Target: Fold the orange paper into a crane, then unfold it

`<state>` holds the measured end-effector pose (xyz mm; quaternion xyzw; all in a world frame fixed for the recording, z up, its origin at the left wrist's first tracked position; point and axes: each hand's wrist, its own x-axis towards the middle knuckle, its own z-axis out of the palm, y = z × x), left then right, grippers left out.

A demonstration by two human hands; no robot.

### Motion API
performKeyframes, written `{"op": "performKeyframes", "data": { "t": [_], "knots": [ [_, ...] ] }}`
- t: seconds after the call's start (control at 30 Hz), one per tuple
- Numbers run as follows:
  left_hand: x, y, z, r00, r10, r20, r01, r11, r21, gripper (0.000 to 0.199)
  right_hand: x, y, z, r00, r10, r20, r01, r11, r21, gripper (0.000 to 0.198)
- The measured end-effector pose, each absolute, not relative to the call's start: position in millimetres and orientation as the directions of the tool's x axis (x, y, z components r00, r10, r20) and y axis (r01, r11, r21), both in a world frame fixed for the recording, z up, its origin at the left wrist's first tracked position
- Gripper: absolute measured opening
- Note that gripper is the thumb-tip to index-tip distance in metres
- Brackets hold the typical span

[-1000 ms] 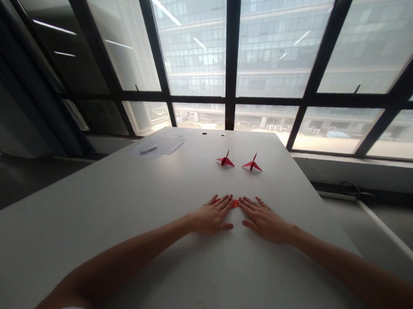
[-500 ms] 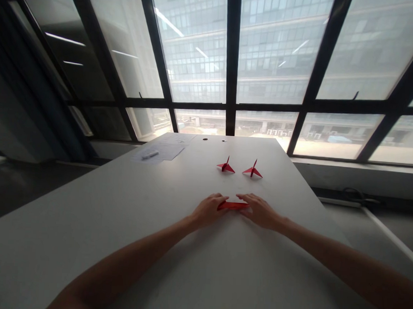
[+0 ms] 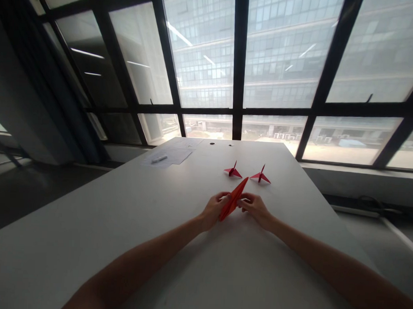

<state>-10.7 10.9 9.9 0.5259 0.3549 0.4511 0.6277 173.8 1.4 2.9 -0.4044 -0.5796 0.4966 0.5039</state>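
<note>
A folded piece of red-orange paper [image 3: 234, 200], long and pointed, is tilted up over the table between my hands. My left hand [image 3: 214, 209] is closed on its left side, with the thumb across the face. On the other side, the curled fingers of my right hand [image 3: 255, 208] touch the paper's right edge; their tips are partly hidden, but they look pinched on it. Just beyond stand two red folded-paper figures with spread wings and an upright point, one on the left [image 3: 232, 171] and one on the right [image 3: 260, 176].
The white table [image 3: 174, 236] runs away toward large black-framed windows [image 3: 279, 52]. White paper sheets [image 3: 180, 156] lie at the far left, with a white pen-like tube [image 3: 159, 159] on them. A dark curtain [image 3: 54, 82] hangs on the left.
The red paper has swung from lying level near the table to a steep slant, its point up and to the right. My right hand's fingers have curled in. The camera view has shifted slightly.
</note>
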Motion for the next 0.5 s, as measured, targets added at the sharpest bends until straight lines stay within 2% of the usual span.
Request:
{"op": "performKeyframes", "data": {
  "t": [0.2, 0.37, 0.5],
  "knots": [
    [-5.6, 1.6, 15.6, 0.393, 0.915, 0.096, -0.165, -0.033, 0.986, 0.057, 174.0, -0.3, -2.3, -0.026, 0.982, 0.186, -0.022, 0.186, -0.982, 0.039],
    [-4.4, -0.4, 15.5, 0.414, 0.908, 0.066, -0.171, 0.007, 0.985, 0.054, 171.3, -5.0, -3.1, -0.039, 0.971, 0.234, -0.082, 0.230, -0.970, 0.040],
    [-4.7, 0.0, 11.9, 0.364, 0.928, 0.074, -0.140, -0.024, 0.990, 0.051, 167.1, -8.6, -2.7, -0.022, 0.972, 0.235, -0.071, 0.232, -0.970, 0.041]
  ]
}}
